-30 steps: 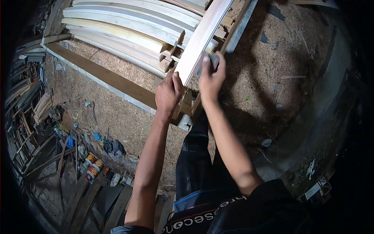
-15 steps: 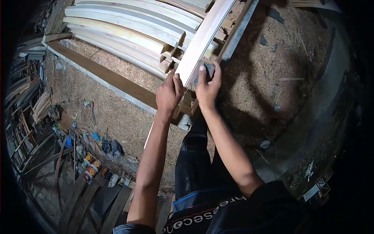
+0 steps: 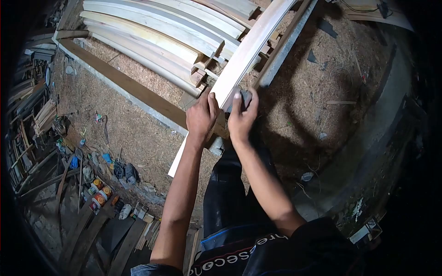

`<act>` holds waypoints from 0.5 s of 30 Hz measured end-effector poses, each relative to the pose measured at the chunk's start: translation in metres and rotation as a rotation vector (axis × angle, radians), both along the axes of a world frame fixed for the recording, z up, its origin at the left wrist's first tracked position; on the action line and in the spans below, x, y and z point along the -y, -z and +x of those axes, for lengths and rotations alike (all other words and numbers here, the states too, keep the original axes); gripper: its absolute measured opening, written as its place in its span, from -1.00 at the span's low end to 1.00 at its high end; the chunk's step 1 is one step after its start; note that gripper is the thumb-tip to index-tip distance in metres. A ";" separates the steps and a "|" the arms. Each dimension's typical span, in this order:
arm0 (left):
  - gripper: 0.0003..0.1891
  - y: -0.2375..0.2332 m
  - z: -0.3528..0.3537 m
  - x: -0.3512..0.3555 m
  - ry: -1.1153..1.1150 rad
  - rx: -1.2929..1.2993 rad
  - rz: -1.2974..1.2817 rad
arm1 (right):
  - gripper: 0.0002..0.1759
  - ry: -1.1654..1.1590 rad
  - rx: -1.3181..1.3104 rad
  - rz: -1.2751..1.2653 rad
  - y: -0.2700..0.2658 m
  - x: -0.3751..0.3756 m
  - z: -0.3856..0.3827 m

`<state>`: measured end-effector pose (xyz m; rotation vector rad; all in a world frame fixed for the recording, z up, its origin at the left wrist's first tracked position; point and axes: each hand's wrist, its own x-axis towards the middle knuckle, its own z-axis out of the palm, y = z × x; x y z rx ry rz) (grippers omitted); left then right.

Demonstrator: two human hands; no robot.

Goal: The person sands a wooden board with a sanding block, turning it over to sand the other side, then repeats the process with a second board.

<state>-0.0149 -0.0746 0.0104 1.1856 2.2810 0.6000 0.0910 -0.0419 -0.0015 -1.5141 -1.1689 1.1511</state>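
A long, pale wooden board (image 3: 244,56) with a grooved edge runs from the top of the view down toward me; its near end shows beyond my left forearm. My left hand (image 3: 200,118) is closed on the board's left edge, thumb on top. Against the right edge, my right hand (image 3: 241,120) grips a small dark grey pad (image 3: 246,97) that looks like sandpaper, between thumb and fingers. The pad's underside is hidden. Beneath the board, a wooden frame beam (image 3: 285,43) slants up to the right.
Several pale mouldings (image 3: 152,37) lie side by side at upper left. A low timber beam (image 3: 119,85) crosses the shavings-covered ground. At lower left are small cans (image 3: 99,198), rags and scrap wood (image 3: 85,234). A cable (image 3: 359,8) lies at upper right.
My right hand has drawn the pad down along the board's edge toward me. The board's near end shows more beside my left forearm, and the view has shifted slightly.
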 end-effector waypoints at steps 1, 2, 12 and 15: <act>-0.61 0.000 0.001 0.001 0.006 -0.009 0.020 | -0.43 -0.020 0.063 0.057 0.004 -0.006 0.003; -0.61 0.001 0.000 0.000 0.011 -0.022 0.047 | -0.43 0.006 0.093 0.101 0.012 -0.019 0.004; -0.62 -0.004 0.001 -0.002 0.009 0.003 0.021 | -0.39 -0.077 0.025 0.051 0.010 -0.007 0.011; -0.62 -0.004 0.001 -0.003 0.002 0.037 0.031 | -0.45 -0.057 -0.085 -0.075 0.009 0.035 0.004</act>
